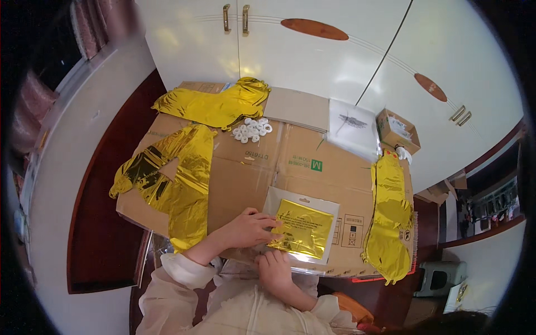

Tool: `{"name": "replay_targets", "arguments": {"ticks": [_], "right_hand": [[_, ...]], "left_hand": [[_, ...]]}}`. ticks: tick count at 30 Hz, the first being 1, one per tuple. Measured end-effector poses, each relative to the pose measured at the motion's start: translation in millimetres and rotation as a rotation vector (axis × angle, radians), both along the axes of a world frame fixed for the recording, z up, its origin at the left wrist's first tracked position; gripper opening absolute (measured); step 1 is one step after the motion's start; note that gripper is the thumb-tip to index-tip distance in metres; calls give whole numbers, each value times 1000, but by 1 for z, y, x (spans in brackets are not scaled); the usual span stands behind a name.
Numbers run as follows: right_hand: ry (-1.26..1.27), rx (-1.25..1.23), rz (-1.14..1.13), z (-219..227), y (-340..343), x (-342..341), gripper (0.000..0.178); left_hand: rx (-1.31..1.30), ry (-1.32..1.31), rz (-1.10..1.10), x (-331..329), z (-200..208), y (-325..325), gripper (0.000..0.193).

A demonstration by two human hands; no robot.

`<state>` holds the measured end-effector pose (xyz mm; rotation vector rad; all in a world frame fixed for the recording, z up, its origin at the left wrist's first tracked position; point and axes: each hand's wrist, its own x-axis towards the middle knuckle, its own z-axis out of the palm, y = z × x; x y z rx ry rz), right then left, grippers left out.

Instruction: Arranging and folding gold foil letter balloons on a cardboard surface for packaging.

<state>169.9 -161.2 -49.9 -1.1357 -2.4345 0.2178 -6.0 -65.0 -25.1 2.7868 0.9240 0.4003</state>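
A flat package, clear with a pale backing and a hang hole, lies near the front edge of the cardboard. Inside it shows a folded gold foil balloon with dark print. My left hand rests on the package's left side, fingers stretched out over the foil. Close to my body, my right hand has its fingers curled at the near left corner of the package, seemingly gripping its edge. My right fingertips are partly hidden.
Flat gold foil balloons lie at the left, back left and right. White rings of ribbon sit in a pile. Behind are grey card sheets, a clear bag stack and a small box, against white cabinets.
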Motion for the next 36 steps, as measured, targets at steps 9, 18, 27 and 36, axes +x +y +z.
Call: {"name": "replay_targets", "arguments": {"ticks": [9,18,27,36], "right_hand": [[-25,-4,-57,4,7,-15,10],[170,-209,277,11,-8,37,12],[1572,-319,-734,57,-35,221,21],[-105,-70,-176,80,-29,185,51]], "left_hand": [[-1,31,-10,0,5,0,31],[-32,2,18,2,1,-3,28],[-18,10,17,4,4,-12,29],[-41,47,-6,9,5,-30,41]]}}
